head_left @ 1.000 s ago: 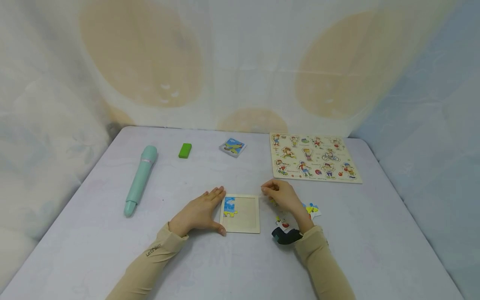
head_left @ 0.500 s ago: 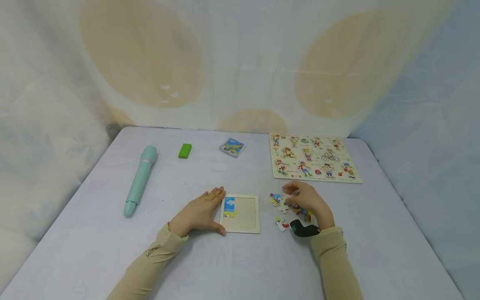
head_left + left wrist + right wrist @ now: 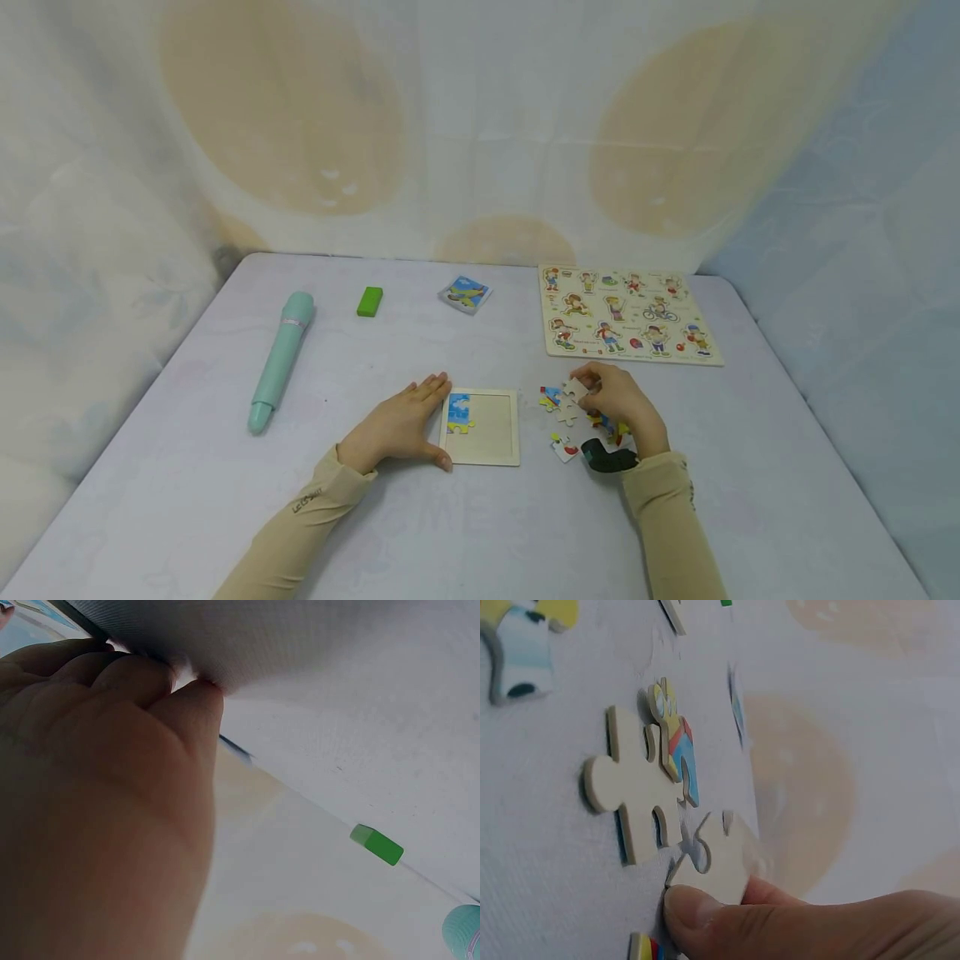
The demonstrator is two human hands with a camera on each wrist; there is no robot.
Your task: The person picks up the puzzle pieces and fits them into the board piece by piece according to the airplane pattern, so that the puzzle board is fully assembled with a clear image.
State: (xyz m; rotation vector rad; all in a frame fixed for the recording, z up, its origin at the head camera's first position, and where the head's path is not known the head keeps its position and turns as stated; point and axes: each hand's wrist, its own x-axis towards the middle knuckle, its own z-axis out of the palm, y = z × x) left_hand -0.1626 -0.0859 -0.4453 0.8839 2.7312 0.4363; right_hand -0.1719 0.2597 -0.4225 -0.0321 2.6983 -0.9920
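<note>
My left hand (image 3: 397, 425) rests with straight fingers along the left side of a square wooden puzzle tray (image 3: 495, 432), thumb near its lower left corner. Blue-and-yellow jigsaw pieces (image 3: 459, 408) fill the tray's upper left part. To the right of the tray, my right hand (image 3: 618, 398) pinches a puzzle piece (image 3: 724, 859), its bare wood side showing and tilted off the table. Beside it lie another bare-wood piece (image 3: 645, 791) and a blue, red and yellow piece (image 3: 679, 750). A white piece (image 3: 564, 448) sits nearer me. More colourful pieces (image 3: 615, 429) are partly hidden under the right hand.
At the back right lies a wooden board (image 3: 630, 317) with cartoon figures. A picture card (image 3: 466, 295) and a green block (image 3: 370, 302) are at the back. A mint-green microphone-shaped object (image 3: 281, 362) lies at the left. Black wrist gear (image 3: 607, 457) hangs by the right sleeve.
My right hand has moved right, from beside the tray's upper right corner to the loose pieces, and now pinches one with bare wood showing. The left hand and tray have stayed still.
</note>
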